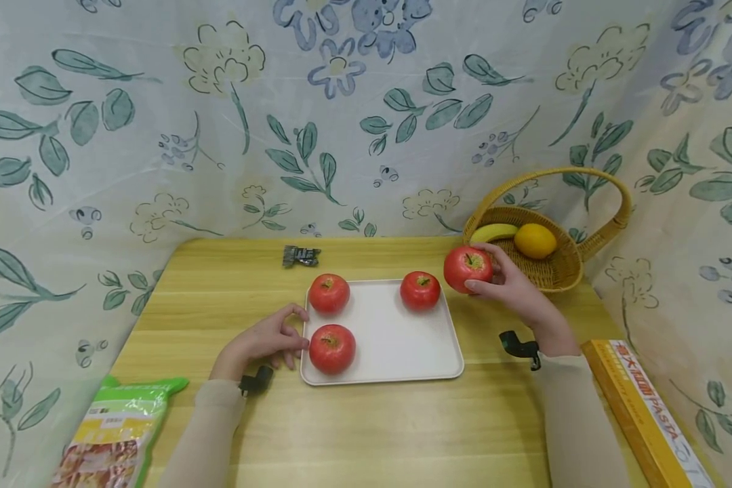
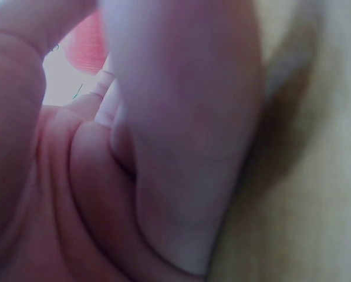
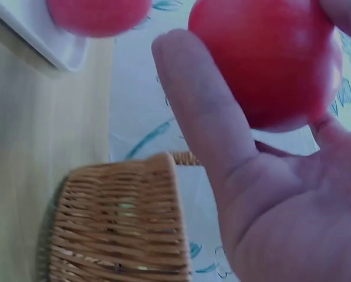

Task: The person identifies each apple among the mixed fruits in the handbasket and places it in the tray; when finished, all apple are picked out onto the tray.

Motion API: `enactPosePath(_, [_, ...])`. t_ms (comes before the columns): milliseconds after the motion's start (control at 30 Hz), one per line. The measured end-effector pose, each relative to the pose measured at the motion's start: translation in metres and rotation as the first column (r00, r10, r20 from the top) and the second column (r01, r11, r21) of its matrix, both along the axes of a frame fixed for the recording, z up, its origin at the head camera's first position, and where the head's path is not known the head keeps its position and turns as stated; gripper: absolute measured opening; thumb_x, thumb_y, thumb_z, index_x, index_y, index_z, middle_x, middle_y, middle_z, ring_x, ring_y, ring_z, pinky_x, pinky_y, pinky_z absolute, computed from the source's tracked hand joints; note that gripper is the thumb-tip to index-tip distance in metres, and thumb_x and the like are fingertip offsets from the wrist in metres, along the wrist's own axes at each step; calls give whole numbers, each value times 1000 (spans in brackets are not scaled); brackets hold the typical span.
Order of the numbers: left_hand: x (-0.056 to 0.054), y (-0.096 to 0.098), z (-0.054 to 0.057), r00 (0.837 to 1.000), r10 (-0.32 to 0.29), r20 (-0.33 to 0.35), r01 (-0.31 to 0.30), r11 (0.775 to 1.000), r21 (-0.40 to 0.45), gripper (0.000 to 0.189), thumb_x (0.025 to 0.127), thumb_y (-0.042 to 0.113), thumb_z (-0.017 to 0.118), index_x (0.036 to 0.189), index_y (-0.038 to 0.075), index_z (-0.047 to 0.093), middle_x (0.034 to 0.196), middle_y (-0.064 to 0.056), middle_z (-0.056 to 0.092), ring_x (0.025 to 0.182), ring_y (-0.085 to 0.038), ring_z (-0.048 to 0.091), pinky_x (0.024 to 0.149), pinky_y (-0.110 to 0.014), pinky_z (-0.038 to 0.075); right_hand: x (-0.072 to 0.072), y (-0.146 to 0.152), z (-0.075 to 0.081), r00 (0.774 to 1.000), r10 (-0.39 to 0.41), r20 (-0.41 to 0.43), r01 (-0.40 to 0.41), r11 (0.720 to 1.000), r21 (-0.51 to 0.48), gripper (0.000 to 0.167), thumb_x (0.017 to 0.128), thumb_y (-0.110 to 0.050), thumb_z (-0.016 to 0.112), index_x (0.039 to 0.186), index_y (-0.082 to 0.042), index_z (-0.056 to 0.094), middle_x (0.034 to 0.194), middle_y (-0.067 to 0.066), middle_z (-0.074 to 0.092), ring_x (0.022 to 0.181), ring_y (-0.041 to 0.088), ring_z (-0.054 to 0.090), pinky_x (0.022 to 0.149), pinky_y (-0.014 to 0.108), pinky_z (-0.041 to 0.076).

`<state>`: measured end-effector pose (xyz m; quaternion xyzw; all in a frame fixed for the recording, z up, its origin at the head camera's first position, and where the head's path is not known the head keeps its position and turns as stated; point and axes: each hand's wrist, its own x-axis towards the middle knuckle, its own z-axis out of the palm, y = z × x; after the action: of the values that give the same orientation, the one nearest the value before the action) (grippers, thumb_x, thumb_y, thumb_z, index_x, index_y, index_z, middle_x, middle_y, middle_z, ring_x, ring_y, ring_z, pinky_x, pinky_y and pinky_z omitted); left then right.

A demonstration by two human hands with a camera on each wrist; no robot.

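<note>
My right hand (image 1: 515, 288) grips a red apple (image 1: 464, 270) between thumb and fingers, just right of the tray and in front of the basket. The right wrist view shows the same apple (image 3: 269, 61) against the fingers. A white rectangular tray (image 1: 384, 352) bears three more red apples: one at the back left (image 1: 329, 294), one at the front left (image 1: 332, 349) and one at the back right (image 1: 420, 291). At the tray's left edge is my left hand (image 1: 271, 337), fingers loosely bent, thumb and index fingertip right at the rim. The left wrist view is mostly filled by the hand's own fingers.
A wicker basket (image 1: 564, 274) with a tall handle stands at the back right, holding a banana (image 1: 493, 232) and an orange (image 1: 535, 241). A small black packet (image 1: 301, 256) lies behind the tray. A pasta box (image 1: 646, 413) is front right, a green-topped food bag (image 1: 112, 434) front left.
</note>
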<state>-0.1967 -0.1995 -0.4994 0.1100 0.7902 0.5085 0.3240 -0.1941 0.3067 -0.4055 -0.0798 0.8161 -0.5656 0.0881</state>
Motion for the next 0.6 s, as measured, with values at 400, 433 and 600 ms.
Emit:
enactPosePath(400, [1,1,4,1000,4,2,-4,1000,-2,60,96,29,80,141,16,44,82,-8,74,60,-18,69,52,-26,52,11,-15,-25,951,306,43,-308,946,96,74,94,-13,81,156,-17,41,154,24,51,133,39,54,101,32,55])
enactPosePath(433, [1,1,4,1000,3,3,-3,1000,-2,60,96,29,80,142,16,44,82,-8,74,60,-18,69,52,-26,52,11,-16,-26,943,328,58,-332,939,93,74,93,-13,81,156,-17,42,154,23,50,133,38,54,101,32,55])
enactPosePath(600, [1,0,2,1000,3,0,-3,1000,1,60,96,29,80,141,15,44,82,-7,74,60,-18,69,51,-27,52,10,-21,-35,904,409,124,-422,901,102,77,92,-14,82,157,-17,42,158,22,46,137,40,51,105,30,52])
